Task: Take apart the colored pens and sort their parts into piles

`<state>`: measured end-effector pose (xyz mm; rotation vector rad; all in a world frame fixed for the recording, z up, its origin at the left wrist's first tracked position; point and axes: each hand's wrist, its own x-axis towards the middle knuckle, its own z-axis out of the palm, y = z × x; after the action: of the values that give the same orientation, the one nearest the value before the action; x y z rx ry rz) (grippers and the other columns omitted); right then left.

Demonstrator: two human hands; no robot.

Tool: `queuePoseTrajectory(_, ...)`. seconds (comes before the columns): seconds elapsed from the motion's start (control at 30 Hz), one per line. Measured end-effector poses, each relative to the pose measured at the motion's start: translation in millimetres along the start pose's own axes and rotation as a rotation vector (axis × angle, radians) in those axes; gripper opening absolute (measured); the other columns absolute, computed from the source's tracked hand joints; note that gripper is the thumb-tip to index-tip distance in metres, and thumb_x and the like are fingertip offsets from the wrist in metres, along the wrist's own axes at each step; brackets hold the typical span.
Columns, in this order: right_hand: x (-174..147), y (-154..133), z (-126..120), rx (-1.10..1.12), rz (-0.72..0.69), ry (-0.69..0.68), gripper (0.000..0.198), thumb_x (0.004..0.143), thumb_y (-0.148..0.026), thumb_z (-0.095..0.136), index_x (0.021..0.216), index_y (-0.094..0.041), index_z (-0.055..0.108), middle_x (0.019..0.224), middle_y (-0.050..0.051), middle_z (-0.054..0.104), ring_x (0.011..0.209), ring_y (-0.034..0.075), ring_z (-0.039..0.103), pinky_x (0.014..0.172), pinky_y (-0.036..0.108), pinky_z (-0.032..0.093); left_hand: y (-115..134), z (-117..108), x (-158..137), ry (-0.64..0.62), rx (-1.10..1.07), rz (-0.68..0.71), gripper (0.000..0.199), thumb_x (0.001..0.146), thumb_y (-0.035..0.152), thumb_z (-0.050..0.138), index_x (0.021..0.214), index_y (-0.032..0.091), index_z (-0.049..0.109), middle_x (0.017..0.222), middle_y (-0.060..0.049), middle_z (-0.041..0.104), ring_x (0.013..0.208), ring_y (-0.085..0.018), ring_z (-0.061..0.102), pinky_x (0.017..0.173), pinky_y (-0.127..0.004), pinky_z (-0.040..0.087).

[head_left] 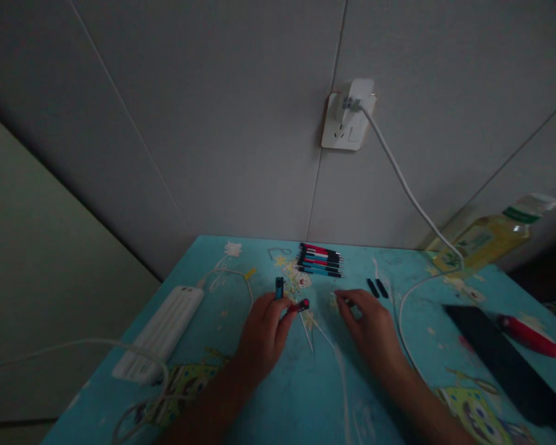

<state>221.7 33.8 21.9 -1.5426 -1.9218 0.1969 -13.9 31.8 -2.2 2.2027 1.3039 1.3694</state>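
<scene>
My left hand [265, 327] is closed, with a red-and-black pen part [302, 305] between thumb and fingertips. A blue-and-black pen part [279, 287] sticks up from the same fingers. To the right, my right hand [368, 321] has thumb and forefinger pinched together just above the table; a tiny pale thing at the fingertips is too small to name. Thin white sticks [307, 332], which look like pen refills, lie between the hands. Behind the hands lies a row of several red, blue and black pens [320, 259]. Two short black tubes [377, 288] rest beyond my right hand.
A white power strip [162, 330] with cables is on the left of the blue patterned tablecloth [241, 278]. At right are a bottle of yellow liquid [486, 238], a black flat board [505, 361] and a red-handled object [530, 335]. A white cable [403, 182] hangs from the wall socket [340, 133].
</scene>
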Motion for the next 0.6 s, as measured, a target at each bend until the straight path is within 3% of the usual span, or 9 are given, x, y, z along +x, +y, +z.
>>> queuePoseTrajectory(0.07,19.8,16.9,-4.7,-0.244,0.048,-0.048,0.025,0.097,-0.027,0.049,0.107,-0.020,0.070,0.102,0.007,0.073,0.092,0.021,0.067,0.086,0.033,0.051,-0.7,1.3,1.7,-0.014,0.024,-0.027,0.013,0.097,0.023,0.051,0.106,0.023,0.060,0.097,-0.006,0.061,0.093,-0.021,0.060,0.084,-0.034,0.049)
queuePoseTrajectory(0.3,67.3,59.3,-0.3,-0.447,0.153,-0.134,0.025,0.092,-0.023,0.052,0.098,-0.019,0.076,0.093,0.012,0.075,0.084,0.024,0.069,0.075,0.033,0.047,2.8,-0.4,5.9,-0.103,0.042,-0.046,0.011,0.099,0.025,0.048,0.103,0.021,0.057,0.094,-0.005,0.060,0.090,-0.021,0.058,0.084,-0.034,0.045)
queuePoseTrajectory(0.6,64.6,50.2,-2.3,-0.433,0.162,-0.129,0.025,0.094,-0.025,0.053,0.098,-0.015,0.075,0.097,0.016,0.073,0.095,0.027,0.066,0.086,0.037,0.045,-2.2,0.6,7.6,-0.068,0.022,-0.084,0.009,0.096,0.024,0.052,0.098,0.021,0.060,0.091,-0.005,0.062,0.088,-0.021,0.059,0.082,-0.033,0.045)
